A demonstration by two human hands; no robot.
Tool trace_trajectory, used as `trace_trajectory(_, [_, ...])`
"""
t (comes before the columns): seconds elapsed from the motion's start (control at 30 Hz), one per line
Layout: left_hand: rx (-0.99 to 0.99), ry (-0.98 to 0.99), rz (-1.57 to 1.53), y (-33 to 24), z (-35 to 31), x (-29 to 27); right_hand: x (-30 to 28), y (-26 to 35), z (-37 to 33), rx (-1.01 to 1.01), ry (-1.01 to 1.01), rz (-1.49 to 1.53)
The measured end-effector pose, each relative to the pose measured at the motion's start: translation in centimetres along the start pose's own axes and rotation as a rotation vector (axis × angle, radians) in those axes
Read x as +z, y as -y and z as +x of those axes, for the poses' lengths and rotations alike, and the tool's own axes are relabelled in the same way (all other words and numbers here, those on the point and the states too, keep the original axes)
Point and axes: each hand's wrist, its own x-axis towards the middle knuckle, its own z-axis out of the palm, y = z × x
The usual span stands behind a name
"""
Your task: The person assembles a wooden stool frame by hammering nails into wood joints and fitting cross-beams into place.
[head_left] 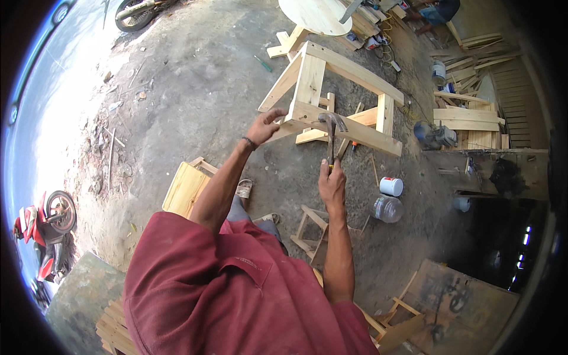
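A pale wooden frame [352, 131], built of joined beams, stands tilted on the ground in front of me. My right hand [332, 184] is closed round the handle of a claw hammer [332, 127]. The hammer's metal head appears over the frame's near beam, close to its left end; whether it touches the wood I cannot tell. My left hand [264, 126] is at that beam's left corner, fingers bent toward the wood. Anything small between those fingertips is hidden.
Near my feet are a wooden stool [185, 188] and a small wooden frame [312, 231]. A white bucket [391, 186] and a clear plastic jug [387, 209] stand at right. A screwdriver [263, 63] lies beyond the frame. Stacked planks [467, 119] and a person [435, 13] are farther off.
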Motion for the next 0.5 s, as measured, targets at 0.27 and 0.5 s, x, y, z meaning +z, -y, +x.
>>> trace_trajectory(0.27, [0.089,-0.156,0.216,-2.8,-0.8,2.2,-0.3,0.7,-0.2,0.043,0.034,0.025])
trace_trajectory(0.5, [0.169,-0.262,0.224,-1.6,-0.7,3.2,0.0,0.0,-0.2,0.05,0.03,-0.004])
